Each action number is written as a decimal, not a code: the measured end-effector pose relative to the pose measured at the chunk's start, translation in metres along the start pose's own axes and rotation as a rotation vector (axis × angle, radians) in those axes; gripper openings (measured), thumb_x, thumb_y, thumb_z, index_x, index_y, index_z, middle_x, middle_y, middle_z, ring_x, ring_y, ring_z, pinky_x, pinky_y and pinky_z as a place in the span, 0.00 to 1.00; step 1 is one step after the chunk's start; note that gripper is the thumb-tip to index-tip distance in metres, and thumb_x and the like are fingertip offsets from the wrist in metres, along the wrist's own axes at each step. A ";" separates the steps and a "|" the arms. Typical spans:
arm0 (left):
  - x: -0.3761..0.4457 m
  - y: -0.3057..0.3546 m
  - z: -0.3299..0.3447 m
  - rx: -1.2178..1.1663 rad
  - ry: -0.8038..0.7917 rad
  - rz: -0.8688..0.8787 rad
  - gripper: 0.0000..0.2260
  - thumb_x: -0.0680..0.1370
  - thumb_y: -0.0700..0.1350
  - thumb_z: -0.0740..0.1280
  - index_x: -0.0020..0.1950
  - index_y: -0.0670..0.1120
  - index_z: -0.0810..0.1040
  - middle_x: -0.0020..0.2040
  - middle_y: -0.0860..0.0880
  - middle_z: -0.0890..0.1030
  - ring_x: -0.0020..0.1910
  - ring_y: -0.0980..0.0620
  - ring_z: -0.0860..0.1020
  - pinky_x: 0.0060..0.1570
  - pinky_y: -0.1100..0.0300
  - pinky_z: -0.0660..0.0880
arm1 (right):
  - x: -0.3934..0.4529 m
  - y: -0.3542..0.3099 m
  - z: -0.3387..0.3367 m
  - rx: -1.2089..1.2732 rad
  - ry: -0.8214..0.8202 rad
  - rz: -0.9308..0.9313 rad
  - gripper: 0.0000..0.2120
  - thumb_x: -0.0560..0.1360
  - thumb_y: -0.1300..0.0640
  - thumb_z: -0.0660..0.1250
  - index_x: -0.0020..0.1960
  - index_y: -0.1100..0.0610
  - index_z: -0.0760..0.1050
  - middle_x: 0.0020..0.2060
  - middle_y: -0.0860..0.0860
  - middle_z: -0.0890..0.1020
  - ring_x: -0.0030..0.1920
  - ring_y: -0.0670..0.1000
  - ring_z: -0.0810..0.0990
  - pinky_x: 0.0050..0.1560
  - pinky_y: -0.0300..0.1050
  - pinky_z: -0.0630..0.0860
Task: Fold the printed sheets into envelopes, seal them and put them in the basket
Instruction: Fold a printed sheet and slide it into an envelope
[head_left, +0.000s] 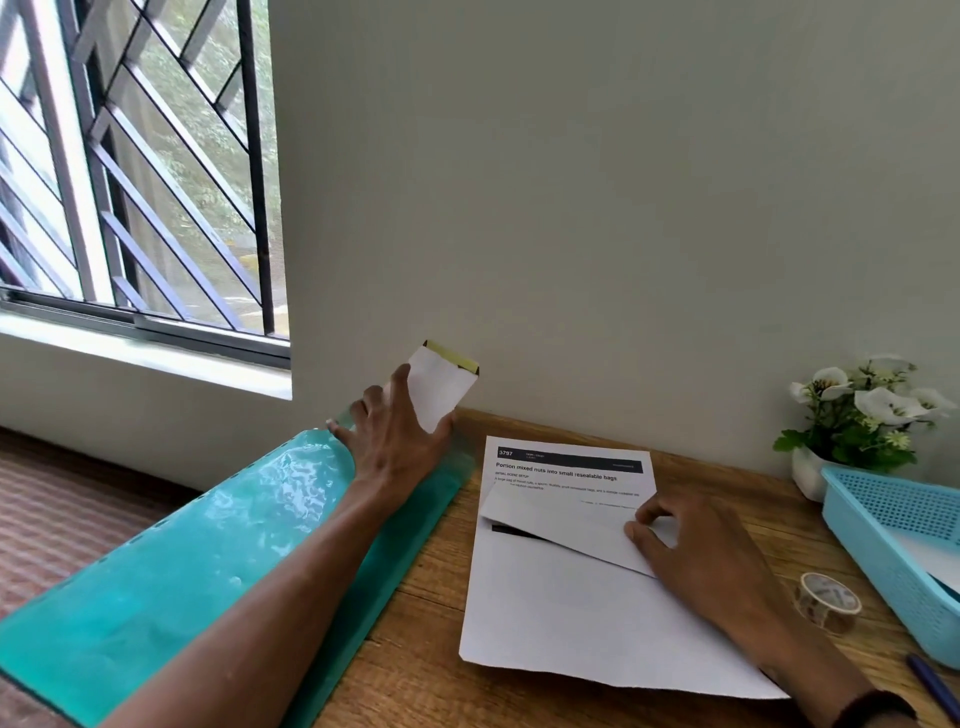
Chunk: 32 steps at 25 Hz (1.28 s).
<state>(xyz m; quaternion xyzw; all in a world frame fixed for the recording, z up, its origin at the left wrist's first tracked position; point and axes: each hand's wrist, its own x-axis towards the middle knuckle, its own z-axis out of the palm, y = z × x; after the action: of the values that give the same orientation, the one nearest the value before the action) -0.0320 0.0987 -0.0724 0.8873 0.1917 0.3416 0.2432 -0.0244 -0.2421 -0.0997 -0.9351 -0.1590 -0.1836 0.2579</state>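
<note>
L hand at table's far-left corner, fingers clamped on white envelope, flap up. R hand fingers pinch folded printed sheet mid-table. Basket at right edge. Suggest: bring envelope mouth to fold, slide in square w/o creasing.

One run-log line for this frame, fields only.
left hand: holds white envelope | right hand: pinches folded sheet on printed stack | basket: right, some paper inside | tape roll: untouched
</note>
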 end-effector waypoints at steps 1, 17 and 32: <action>0.001 0.002 0.000 -0.024 0.050 0.043 0.40 0.74 0.68 0.70 0.80 0.56 0.58 0.73 0.42 0.70 0.73 0.37 0.69 0.74 0.24 0.52 | 0.001 0.001 0.001 -0.003 0.000 -0.001 0.07 0.74 0.43 0.74 0.47 0.44 0.79 0.51 0.41 0.84 0.55 0.47 0.81 0.54 0.50 0.80; -0.044 0.086 -0.028 -0.252 0.402 0.932 0.31 0.78 0.54 0.75 0.76 0.50 0.65 0.74 0.37 0.72 0.76 0.41 0.69 0.76 0.33 0.60 | -0.003 -0.008 -0.007 0.059 -0.019 0.036 0.08 0.75 0.46 0.75 0.53 0.46 0.80 0.54 0.44 0.83 0.58 0.48 0.79 0.57 0.46 0.77; -0.017 0.052 -0.036 0.035 0.014 0.781 0.42 0.73 0.63 0.71 0.83 0.58 0.56 0.72 0.48 0.70 0.73 0.46 0.66 0.78 0.36 0.55 | 0.010 -0.010 -0.030 1.136 -0.052 0.477 0.19 0.66 0.58 0.82 0.56 0.60 0.84 0.50 0.59 0.89 0.54 0.64 0.87 0.59 0.65 0.82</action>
<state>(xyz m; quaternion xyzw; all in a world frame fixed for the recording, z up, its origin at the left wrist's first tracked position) -0.0599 0.0589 -0.0286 0.8952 -0.1529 0.4113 0.0782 -0.0270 -0.2480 -0.0671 -0.6655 -0.0246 0.0154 0.7458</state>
